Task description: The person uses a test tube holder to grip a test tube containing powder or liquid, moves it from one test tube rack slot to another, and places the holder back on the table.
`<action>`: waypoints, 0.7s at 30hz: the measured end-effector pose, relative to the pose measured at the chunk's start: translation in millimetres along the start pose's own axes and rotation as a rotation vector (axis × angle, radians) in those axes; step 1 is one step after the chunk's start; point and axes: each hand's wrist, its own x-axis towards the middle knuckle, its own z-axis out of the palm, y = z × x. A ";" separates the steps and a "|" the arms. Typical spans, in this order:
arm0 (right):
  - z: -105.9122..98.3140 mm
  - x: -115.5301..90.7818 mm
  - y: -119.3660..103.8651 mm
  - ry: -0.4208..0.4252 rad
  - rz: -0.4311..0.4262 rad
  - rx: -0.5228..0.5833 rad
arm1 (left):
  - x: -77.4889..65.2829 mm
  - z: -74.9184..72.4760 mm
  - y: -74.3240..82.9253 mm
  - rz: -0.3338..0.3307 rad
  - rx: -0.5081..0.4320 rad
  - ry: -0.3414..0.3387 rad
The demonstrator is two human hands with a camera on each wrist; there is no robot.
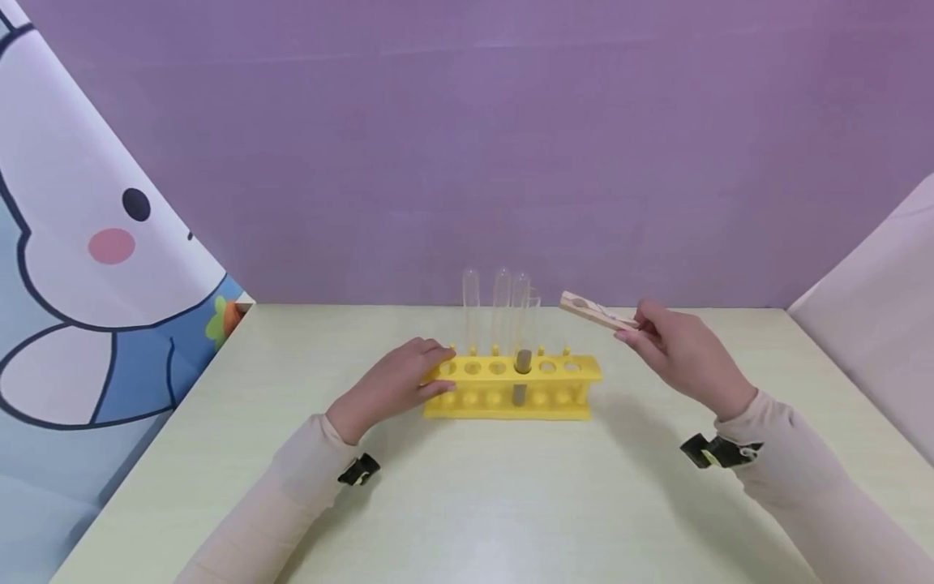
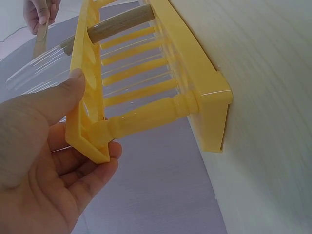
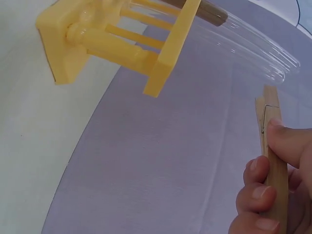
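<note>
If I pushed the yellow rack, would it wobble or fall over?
The yellow rack would probably slide before tipping if pushed from one end, because its long base sits flat on the table. It looks stiff and fairly light, like plastic with open gaps. The tall clear tubes sticking up might rattle, though.

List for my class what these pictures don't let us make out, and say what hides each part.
- Yellow rack, upper left end: head view, covered by the left grip.
- Clear tubes, lower ends: head view, behind the rack.
- Wooden clip, rear end: head view, inside the right grip.
- Brown rod, lower end: right wrist view, cut off by the top edge.
</note>
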 end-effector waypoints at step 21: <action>-7.5 10.1 -11.4 0.085 -0.065 -0.022 | 0.1 0.2 -0.3 0.000 0.000 0.002</action>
